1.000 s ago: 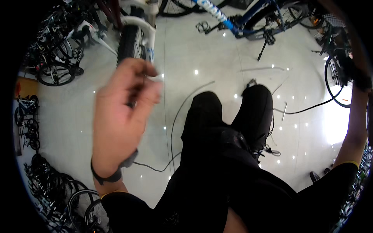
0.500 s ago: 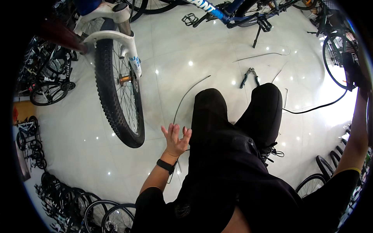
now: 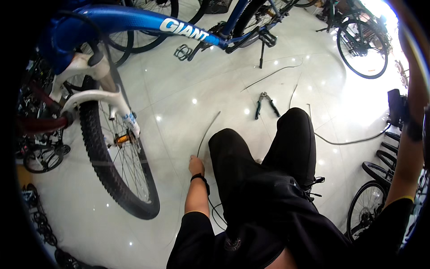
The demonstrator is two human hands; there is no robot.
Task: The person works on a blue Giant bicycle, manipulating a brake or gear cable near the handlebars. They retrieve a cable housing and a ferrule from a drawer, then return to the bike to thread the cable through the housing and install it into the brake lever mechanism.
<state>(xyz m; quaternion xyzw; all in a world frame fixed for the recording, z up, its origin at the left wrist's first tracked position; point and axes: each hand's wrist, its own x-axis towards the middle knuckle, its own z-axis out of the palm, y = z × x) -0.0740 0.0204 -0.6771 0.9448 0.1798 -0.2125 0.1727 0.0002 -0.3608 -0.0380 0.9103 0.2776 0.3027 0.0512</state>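
Note:
My left hand (image 3: 196,166), with a black band at its wrist, is down by the floor left of my knee. Its fingers are closed at the lower end of a thin curved dark cable (image 3: 207,134). My right arm reaches up along the right rim. The right hand (image 3: 408,40) is blurred and cut off there, so its fingers are hidden. Beside the right wrist sits a dark boxy device (image 3: 396,106), from which a black cord (image 3: 349,143) runs toward my leg. Cable cutters (image 3: 266,106) lie spread beyond my knees.
A blue bicycle frame (image 3: 148,22) with a white fork (image 3: 101,96) and knobby front tyre (image 3: 101,172) stands close on the left. Loose cable pieces (image 3: 273,76) lie on the pale tiles. More bicycles (image 3: 362,47) line the right and left sides.
My left hand has gone from spread fingers to closed at the cable's end. The view has shifted, showing more of the blue bicycle frame. My right arm has moved farther up the rim.

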